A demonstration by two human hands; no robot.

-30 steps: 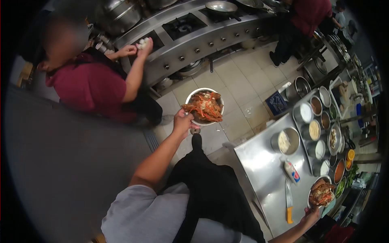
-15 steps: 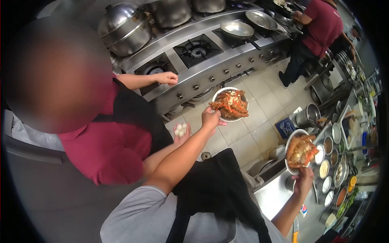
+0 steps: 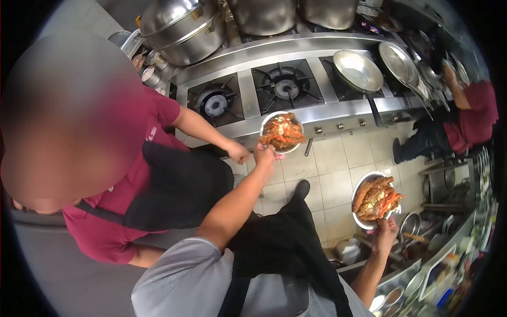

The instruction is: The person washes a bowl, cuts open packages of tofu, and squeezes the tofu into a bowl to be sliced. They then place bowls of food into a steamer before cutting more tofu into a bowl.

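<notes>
My left hand (image 3: 265,155) grips the rim of a white bowl (image 3: 262,124), held out in front of the stove. The bowl is heaped with browned fried food (image 3: 285,132), topped with orange-red strips and pale chopped bits. On the right, my right hand (image 3: 385,232) holds a second bowl (image 3: 361,221) by its near edge, above the tiled floor. Similar fried pieces (image 3: 375,198) with the same toppings fill it. Both hands are closed on the rims, thumbs partly hidden.
A person in a maroon shirt (image 3: 158,113) stands close on my left, a hand (image 3: 238,153) near my left bowl. Along the stove (image 3: 245,90) sit a steamer pot (image 3: 190,39) and a frying pan (image 3: 359,71). Another person (image 3: 467,119) works at far right. A prep counter (image 3: 438,264) lines the right.
My view has turned right and I have stepped, a shoe now showing. Both bowls stay in my hands; the right one is now over the floor, away from the counter.
</notes>
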